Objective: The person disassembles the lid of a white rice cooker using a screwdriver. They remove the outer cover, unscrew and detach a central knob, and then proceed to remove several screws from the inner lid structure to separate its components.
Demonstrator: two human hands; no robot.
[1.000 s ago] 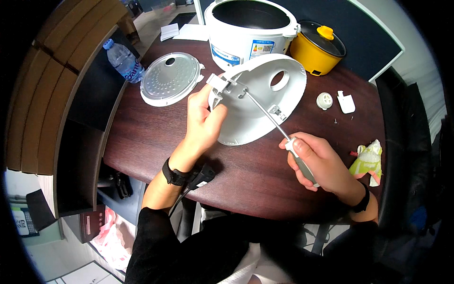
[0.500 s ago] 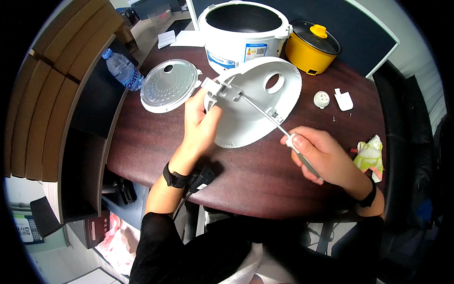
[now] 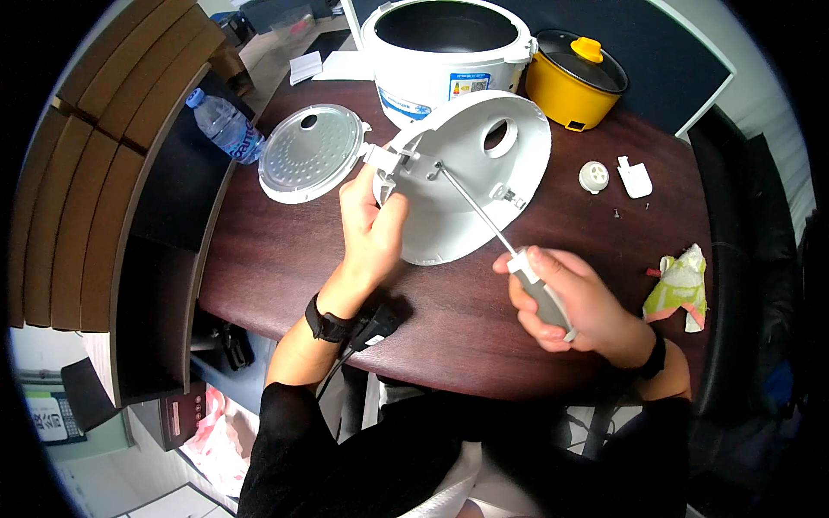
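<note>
My left hand [image 3: 373, 226] grips the hinge end of a white rice cooker lid shell [image 3: 458, 220], tilted with its hollow inner side toward me. In my right hand [image 3: 574, 298] is a screwdriver [image 3: 542, 295] with a grey and white handle, fingers wrapped round it. Its metal shaft slants up and left, and the tip meets the inside of the shell near the hinge. Whether the tip sits in a screw is too small to tell. Behind the shell stands the white rice cooker body [image 3: 406, 91], lidless, showing a dark inside.
A round inner lid plate [image 3: 311, 160] lies left of the shell, near a water bottle [image 3: 226, 128]. At right are a yellow pot [image 3: 566, 99], a round valve cap [image 3: 593, 177], a white plastic piece [image 3: 635, 179], small screws [image 3: 617, 213] and a cloth [image 3: 678, 289]. A black plug [image 3: 376, 326] hangs by the table's front edge.
My right hand has shifted slightly left, and the screwdriver now stands steeper with more of its handle showing. The lid shell has tilted a little in my left hand.
</note>
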